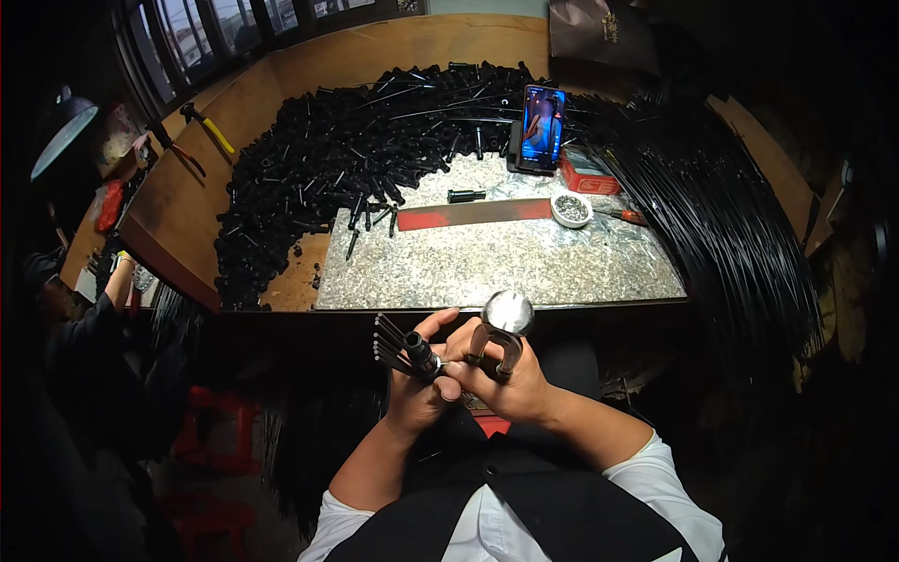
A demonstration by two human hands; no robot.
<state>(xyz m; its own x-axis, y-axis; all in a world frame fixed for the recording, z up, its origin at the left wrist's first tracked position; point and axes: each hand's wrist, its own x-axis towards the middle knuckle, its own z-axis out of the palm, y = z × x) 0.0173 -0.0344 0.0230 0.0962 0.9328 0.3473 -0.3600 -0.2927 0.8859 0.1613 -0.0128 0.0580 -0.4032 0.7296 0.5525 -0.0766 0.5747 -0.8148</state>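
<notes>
My left hand [415, 398] is closed round a black tubular part [420, 349], which looks like an umbrella runner. Several thin black rods [386, 335] fan out from that hand on the tube's left side. My right hand [513, 386] is closed on a tool [508, 318] with a shiny round silver top and dark U-shaped arms; its exact kind is unclear. The right fingertips meet the left thumb beside the tube's lower end. Something small and pale shows between them, too small to name. Both hands are in front of the table's near edge.
A stone slab [449, 262] bears a red-and-grey flat bar [475, 214], a white bowl of small metal bits [570, 210] and a lit phone [542, 129]. Black tubular parts [346, 150] heap behind and left; long black rods [721, 215] overhang right. Another person's hand [120, 272] shows far left.
</notes>
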